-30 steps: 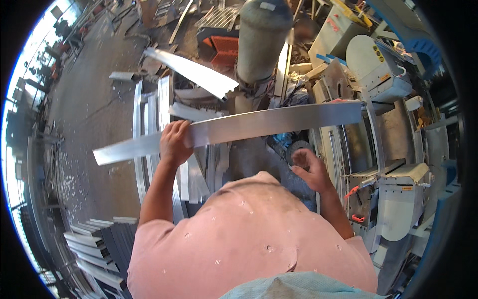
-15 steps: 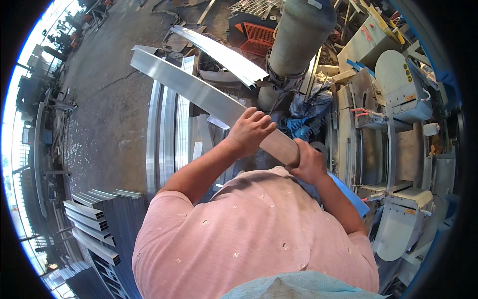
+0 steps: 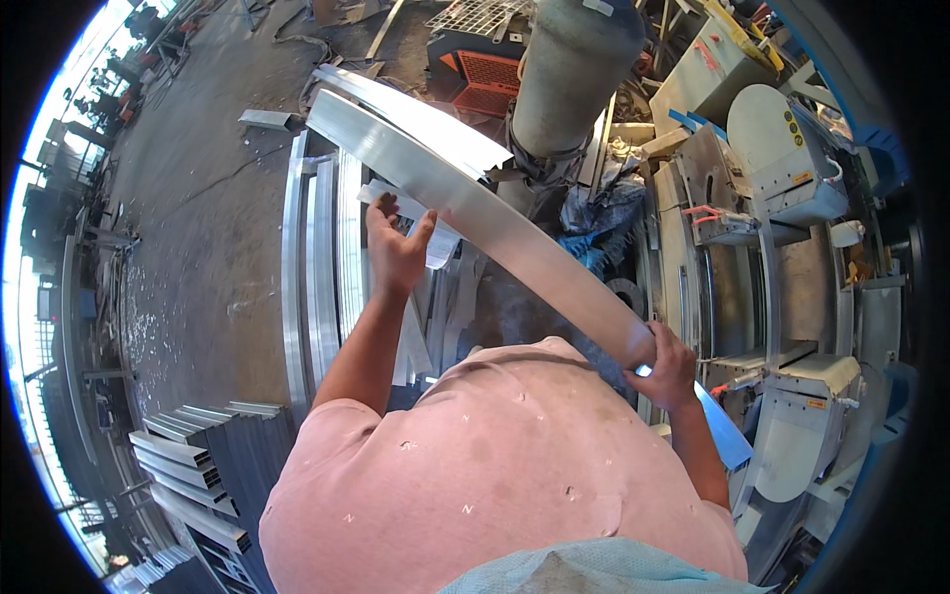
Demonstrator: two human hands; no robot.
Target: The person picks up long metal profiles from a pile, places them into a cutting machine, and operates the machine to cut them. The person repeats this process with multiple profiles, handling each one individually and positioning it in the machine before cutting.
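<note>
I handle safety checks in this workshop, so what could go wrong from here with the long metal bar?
Only the right hand clearly grips the long metal bar; the left hand is open, so the bar might tip or twist. Its far end overlaps the bright metal piece in view and might knock it, though the gap is unclear. Both hands are bare, so an edge could scrape them.

A long, flat metal bar (image 3: 495, 226), silvery and smooth-faced, is held aslant, its far end pointed to the upper left and its near end brought to the lower right. That near end is clasped in the right grip (image 3: 669, 368). Light is reflected along the broad face (a warmer, duller tone is seen toward the near end), and the far end is left unheld.
</note>
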